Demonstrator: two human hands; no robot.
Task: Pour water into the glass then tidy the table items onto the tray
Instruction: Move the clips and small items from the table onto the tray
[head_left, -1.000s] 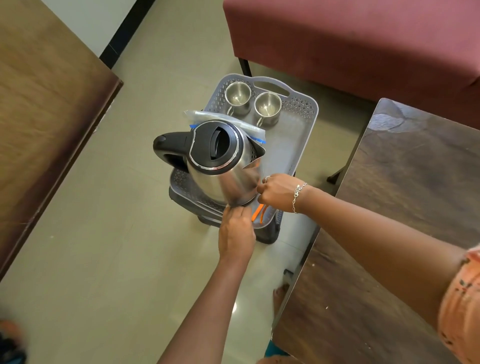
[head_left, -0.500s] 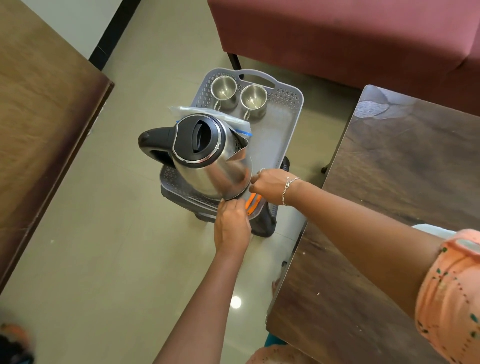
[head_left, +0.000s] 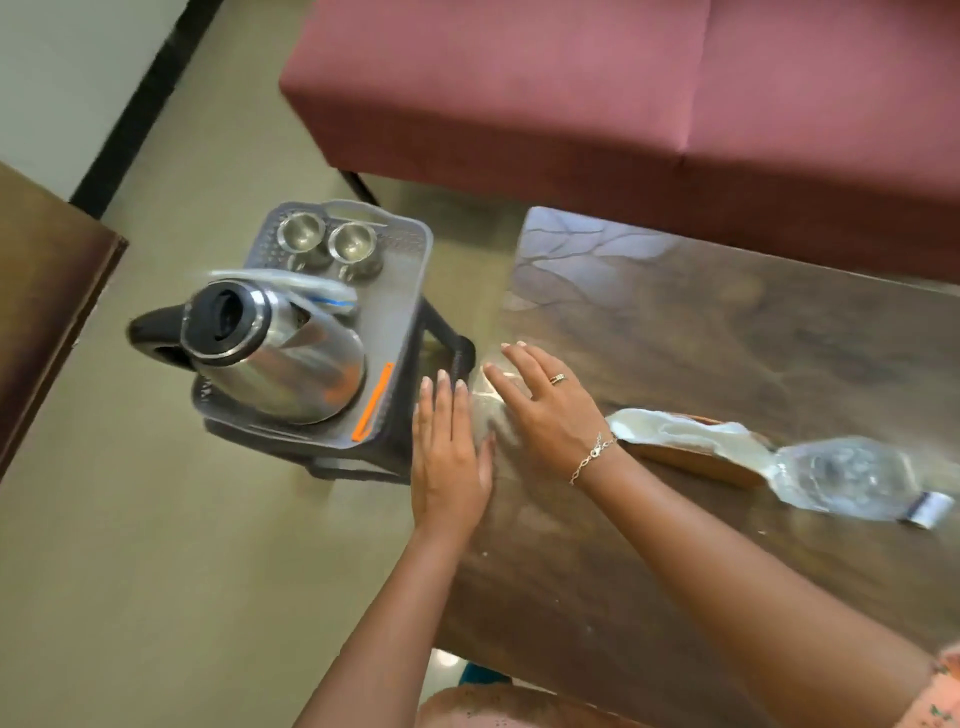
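A grey plastic tray (head_left: 410, 275) rests on a dark stool beside the table. On it stand a steel kettle (head_left: 280, 358) with a black lid and handle, two steel cups (head_left: 327, 244), a clear plastic bag (head_left: 291, 280) and an orange strip (head_left: 373, 402). My left hand (head_left: 449, 452) hovers flat and empty just right of the tray. My right hand (head_left: 545, 410) is spread open over the table's left edge, holding nothing. A clear glass (head_left: 852, 475) lies blurred on the wooden table (head_left: 727, 338) to the right, next to a foil-lined brown holder (head_left: 691, 441).
A maroon sofa (head_left: 623, 104) runs along the back, close behind the table. Another wooden surface (head_left: 41, 312) sits at the left edge. Beige floor (head_left: 156, 571) lies between it and the stool.
Both hands have let go at the tray's front edge and drawn back to the right, toward the table. The view has swung right, showing the glass and holder.
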